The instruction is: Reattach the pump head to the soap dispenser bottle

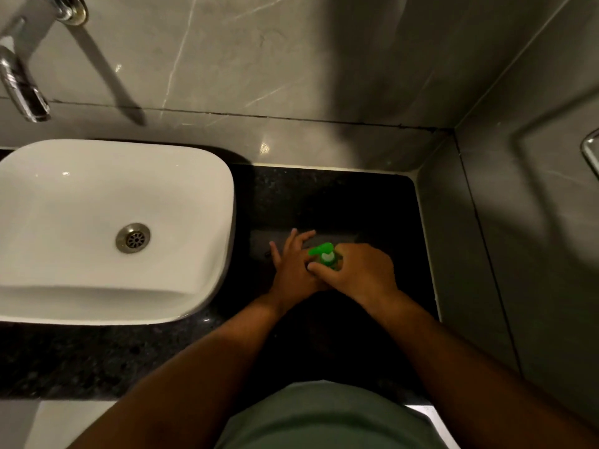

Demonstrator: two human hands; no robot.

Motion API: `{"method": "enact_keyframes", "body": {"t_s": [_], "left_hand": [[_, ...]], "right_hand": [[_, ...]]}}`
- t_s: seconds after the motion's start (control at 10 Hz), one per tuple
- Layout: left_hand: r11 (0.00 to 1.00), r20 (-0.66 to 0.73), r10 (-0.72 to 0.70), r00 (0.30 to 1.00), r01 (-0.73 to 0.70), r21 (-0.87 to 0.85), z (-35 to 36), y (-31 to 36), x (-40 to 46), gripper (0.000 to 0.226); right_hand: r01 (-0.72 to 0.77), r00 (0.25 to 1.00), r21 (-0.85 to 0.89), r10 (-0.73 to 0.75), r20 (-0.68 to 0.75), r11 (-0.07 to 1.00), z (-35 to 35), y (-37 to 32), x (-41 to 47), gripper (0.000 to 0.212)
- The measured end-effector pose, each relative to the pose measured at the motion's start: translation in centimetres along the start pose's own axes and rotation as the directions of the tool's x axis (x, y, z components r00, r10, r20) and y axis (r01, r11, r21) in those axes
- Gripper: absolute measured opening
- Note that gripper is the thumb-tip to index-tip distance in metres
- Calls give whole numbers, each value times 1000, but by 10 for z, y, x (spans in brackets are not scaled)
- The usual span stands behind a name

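Note:
A green pump head (321,249) with a white collar sits on top of the soap dispenser bottle (334,265), which stands on the black counter (340,196). Only a sliver of the greenish bottle shows between my hands. My left hand (291,265) is against the bottle's left side with its fingers spread outward. My right hand (359,270) wraps over the bottle's neck from the right, thumb and fingers around the collar just under the pump head. The nozzle points left.
A white vessel sink (194,196) with a metal drain (133,238) takes up the left. A chrome wall tap (22,89) hangs above it. Grey marble walls close in behind and to the right, where a metal fixture (588,150) sticks out.

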State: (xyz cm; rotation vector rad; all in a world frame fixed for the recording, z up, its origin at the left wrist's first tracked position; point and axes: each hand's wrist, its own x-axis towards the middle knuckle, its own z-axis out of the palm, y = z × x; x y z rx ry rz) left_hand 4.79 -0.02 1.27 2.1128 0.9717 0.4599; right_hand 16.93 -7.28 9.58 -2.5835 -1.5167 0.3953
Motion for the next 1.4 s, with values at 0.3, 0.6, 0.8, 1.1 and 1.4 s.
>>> {"method": "enact_keyframes", "body": {"t_s": [0.3,0.6,0.8,1.1,1.4], "left_hand": [[997,13,33,999,-34,66,-3,-4,7,78],[991,56,45,997,-51,122,-4,-5,5,78],[990,144,21,989,-40,134,-5,-7,9,81],[985,141,26,990,-50,167,-5,-6,9,89],[967,302,-67,951,-14,256,-31,-22,-9,112]], "right_hand": [[137,973,540,-216,84,830,-50,20,-13,43],[533,784,-50,-471,404,844,-90,-18,19,27],[743,659,-240,-616,433,625,-96,-19,24,28],[804,588,-193,-702,402,562,-95,-11,27,31],[437,889,13,-434,146,899,-84,29,14,77]]}}
